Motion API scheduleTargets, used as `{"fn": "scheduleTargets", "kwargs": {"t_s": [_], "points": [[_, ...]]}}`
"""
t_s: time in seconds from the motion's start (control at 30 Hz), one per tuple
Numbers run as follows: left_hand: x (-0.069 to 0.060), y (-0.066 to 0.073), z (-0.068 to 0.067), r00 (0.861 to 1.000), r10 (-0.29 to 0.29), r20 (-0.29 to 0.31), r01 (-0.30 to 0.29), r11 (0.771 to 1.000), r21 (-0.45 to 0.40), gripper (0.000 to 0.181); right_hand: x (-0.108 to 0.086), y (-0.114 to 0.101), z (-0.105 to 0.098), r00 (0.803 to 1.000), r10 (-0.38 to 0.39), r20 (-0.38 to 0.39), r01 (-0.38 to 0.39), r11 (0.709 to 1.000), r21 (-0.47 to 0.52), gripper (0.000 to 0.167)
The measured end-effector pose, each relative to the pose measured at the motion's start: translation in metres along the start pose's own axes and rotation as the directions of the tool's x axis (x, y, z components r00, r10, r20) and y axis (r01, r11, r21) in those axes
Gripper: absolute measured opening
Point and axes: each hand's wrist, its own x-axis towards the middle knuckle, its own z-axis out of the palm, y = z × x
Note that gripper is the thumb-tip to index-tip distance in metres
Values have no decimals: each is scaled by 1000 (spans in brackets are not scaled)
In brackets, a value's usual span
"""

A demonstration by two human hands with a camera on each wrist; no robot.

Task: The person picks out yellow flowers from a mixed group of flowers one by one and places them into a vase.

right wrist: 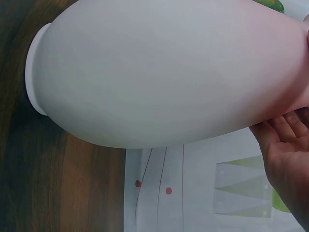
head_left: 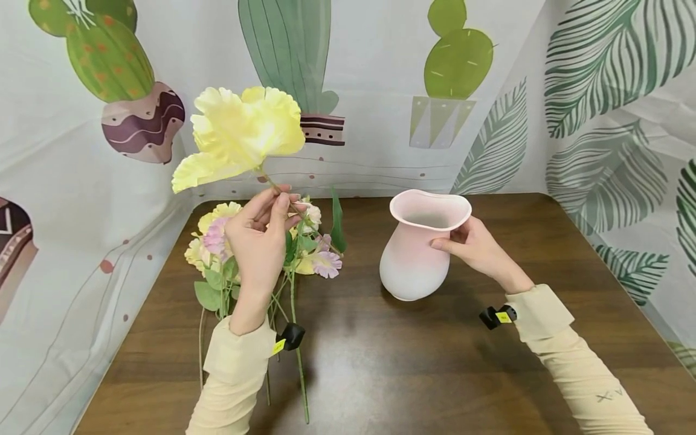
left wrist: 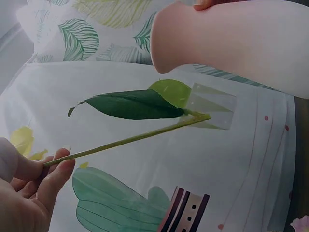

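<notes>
In the head view my left hand point(head_left: 260, 238) pinches the stem of a large yellow artificial flower point(head_left: 244, 136), raised above the table's left side. The flower's stem point(left wrist: 130, 140) slants away from the fingers in the left wrist view, with one dark green leaf point(left wrist: 135, 105) near its cut end. My right hand point(head_left: 481, 246) grips the neck of a pink-and-white vase point(head_left: 415, 260), thumb on the near side. The vase has a wavy rim and stands on the table. In the right wrist view its pale body point(right wrist: 159, 72) fills most of the picture, partly covering the fingers.
Several other artificial flowers, with a lilac bloom point(head_left: 326, 264) among them, lie on the left part of the brown wooden table point(head_left: 348, 362), stems toward the near edge. A white cloth point(head_left: 375, 163) printed with cacti and leaves hangs behind the table.
</notes>
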Motion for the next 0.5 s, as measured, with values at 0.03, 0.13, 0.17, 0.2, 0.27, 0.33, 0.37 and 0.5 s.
{"fn": "scheduleTargets", "kwargs": {"t_s": [0.03, 0.13, 0.17, 0.2, 0.27, 0.33, 0.37, 0.5], "points": [[0, 1, 1, 1000, 2, -5, -2, 1000, -6, 21, 0, 0, 0, 1000, -3, 2, 3, 1000, 2, 55], [2, 4, 4, 1000, 9, -9, -9, 1000, -15, 20, 0, 0, 1, 1000, -16, 3, 16, 1000, 7, 54], [3, 5, 5, 1000, 15, -7, -15, 1000, -14, 20, 0, 0, 1, 1000, -20, 2, 20, 1000, 7, 54], [4, 6, 6, 1000, 16, -6, -16, 1000, -18, 20, 0, 0, 1, 1000, -24, 0, 24, 1000, 6, 54], [6, 6, 9, 1000, 23, -7, -24, 999, -34, 19, 0, -1, 2, 1000, -27, -3, 27, 1000, 2, 53], [8, 7, 11, 999, 39, -5, -39, 998, -58, 18, 0, -1, 1, 1000, -26, -5, 26, 1000, -6, 53], [9, 7, 13, 999, 48, -4, -49, 996, -75, 17, 0, -1, 1, 1000, -25, -6, 25, 1000, -8, 53], [11, 10, 18, 997, 78, 10, -75, 981, -178, 11, 0, -1, 2, 1000, -17, -4, 17, 1000, -5, 53]]}}
